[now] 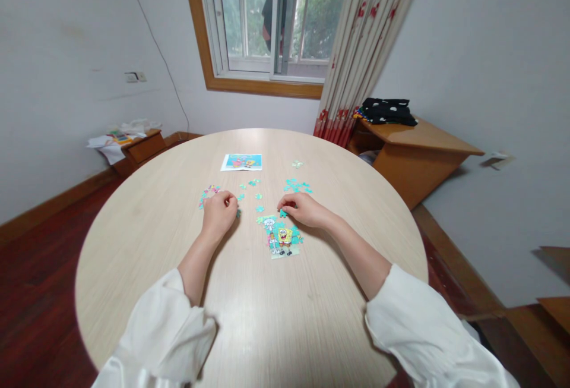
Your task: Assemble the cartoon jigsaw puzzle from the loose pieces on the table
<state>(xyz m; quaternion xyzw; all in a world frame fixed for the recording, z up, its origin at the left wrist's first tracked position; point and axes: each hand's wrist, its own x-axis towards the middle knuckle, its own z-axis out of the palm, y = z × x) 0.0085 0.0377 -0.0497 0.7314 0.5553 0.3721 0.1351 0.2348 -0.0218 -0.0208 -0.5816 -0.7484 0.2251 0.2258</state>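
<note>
A partly joined jigsaw puzzle (285, 240) lies on the table, showing a yellow square character and a pale tall one on teal. Just above its upper right edge, my right hand (305, 210) is closed in a pinch on a teal puzzle piece (282, 214). My left hand (218, 214) rests to the left with its fingers curled and closed; whatever they hold is hidden. Beside its fingertips shows a bit of a teal piece (238, 213). Pink and multicoloured pieces (209, 191) lie behind the left hand, partly covered by it.
A round pale wooden table (146, 227) carries everything. Loose teal pieces (297, 186) lie beyond my right hand, with pale green pieces (297, 164) farther back. Several single pieces (259, 209) are scattered between the hands. A printed picture sheet (241, 162) lies at the back.
</note>
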